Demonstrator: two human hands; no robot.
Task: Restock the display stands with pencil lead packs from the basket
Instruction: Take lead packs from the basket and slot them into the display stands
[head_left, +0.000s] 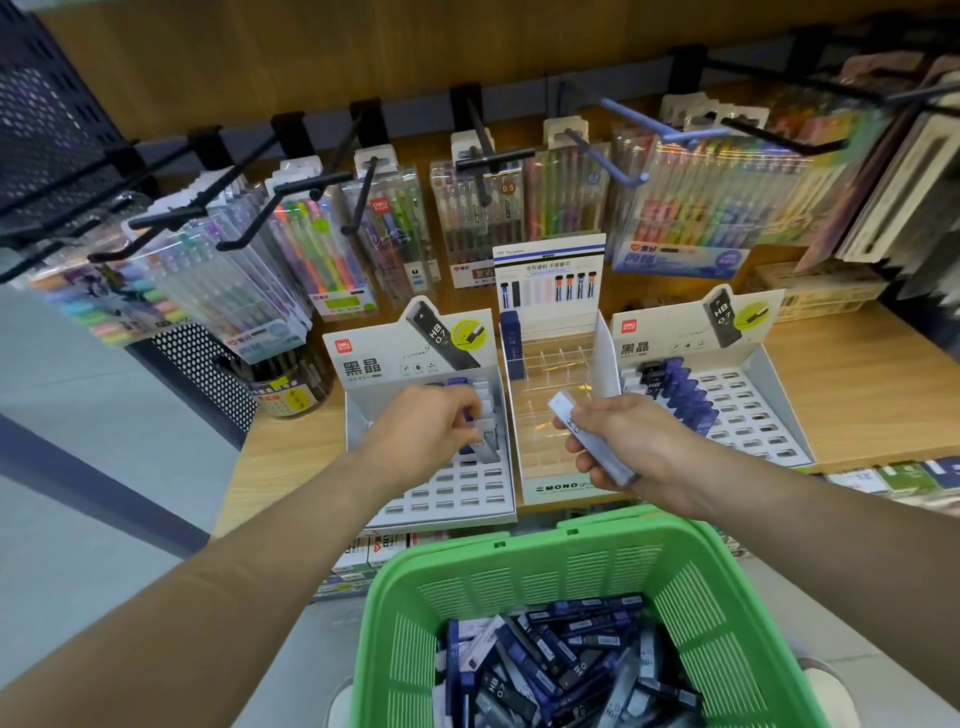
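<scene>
A green basket (566, 561) at the bottom holds several dark blue and grey pencil lead packs (561, 660). Three display stands sit on the wooden shelf. Over the left stand (447, 493), my left hand (426, 426) pinches a lead pack (485, 441) standing in a slot among a column of packs. My right hand (623, 441) holds a pale grey lead pack (592, 441) in front of the clear middle stand (556, 374), which has one dark blue pack at its back left. The right stand (748, 415) carries a row of blue packs on its left side.
Pen and marker packs hang on black hooks (493, 156) above the stands. A dark jar of pens (291, 384) and a perforated black bin stand left of the stands. Boxes and notebooks lie at the right; more stock sits under the shelf edge.
</scene>
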